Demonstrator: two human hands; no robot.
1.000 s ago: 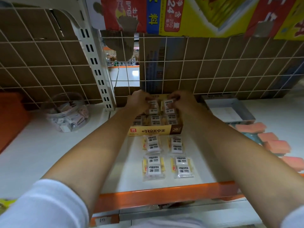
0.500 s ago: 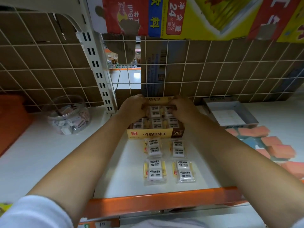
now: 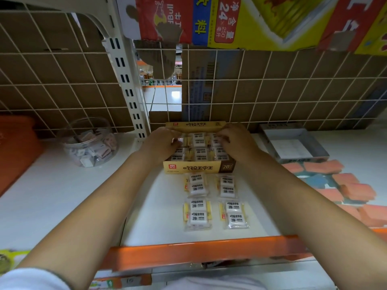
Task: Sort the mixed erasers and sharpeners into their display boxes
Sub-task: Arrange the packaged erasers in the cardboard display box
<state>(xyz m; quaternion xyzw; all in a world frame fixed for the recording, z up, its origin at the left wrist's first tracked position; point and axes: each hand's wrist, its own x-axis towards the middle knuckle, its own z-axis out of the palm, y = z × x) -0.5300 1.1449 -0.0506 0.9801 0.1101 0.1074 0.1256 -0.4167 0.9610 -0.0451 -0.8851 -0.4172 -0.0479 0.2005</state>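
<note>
Yellow display box (image 3: 199, 167), frame centre, long axis left-right: holds rows of wrapped 2B erasers (image 3: 199, 140). Left hand (image 3: 161, 143) and right hand (image 3: 235, 141) rest on contents, fingers curled; grip: cannot tell. Four eraser packs (image 3: 198, 214) lie below box. Clear jar (image 3: 90, 143), left: loose erasers. Grey tray (image 3: 293, 146), right.

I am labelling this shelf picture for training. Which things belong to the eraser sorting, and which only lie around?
Job: yellow display box; eraser packs on the shelf; left hand and right hand, both in the box.

Lying about: clear jar of small items; grey tray; orange sponges.
</note>
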